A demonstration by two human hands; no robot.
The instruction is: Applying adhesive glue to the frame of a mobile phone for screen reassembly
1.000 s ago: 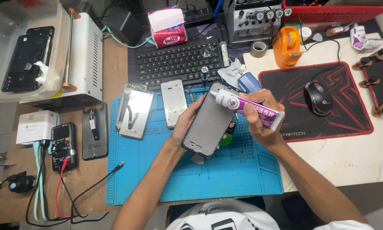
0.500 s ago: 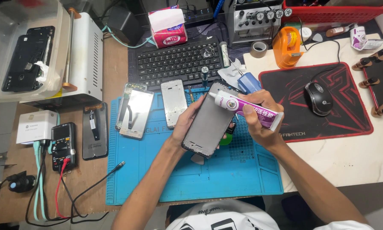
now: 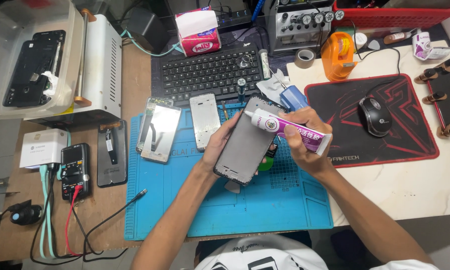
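Note:
My left hand (image 3: 216,145) holds a grey phone frame (image 3: 245,142) tilted above the blue work mat (image 3: 235,210). My right hand (image 3: 302,137) grips a white and purple glue tube (image 3: 290,130), its nozzle tip touching the frame's upper edge. Two more phone frames (image 3: 205,120) (image 3: 159,129) lie on the mat to the left of my left hand.
A black keyboard (image 3: 212,75) lies behind the mat, a tissue pack (image 3: 199,31) behind it. A black mouse (image 3: 374,116) sits on a red and black pad (image 3: 410,135). An orange tape dispenser (image 3: 338,55), a multimeter (image 3: 75,170) and a white machine (image 3: 101,65) stand around.
The glue tube's nozzle has shifted slightly along the top edge of the frame. Both hands otherwise stay in place.

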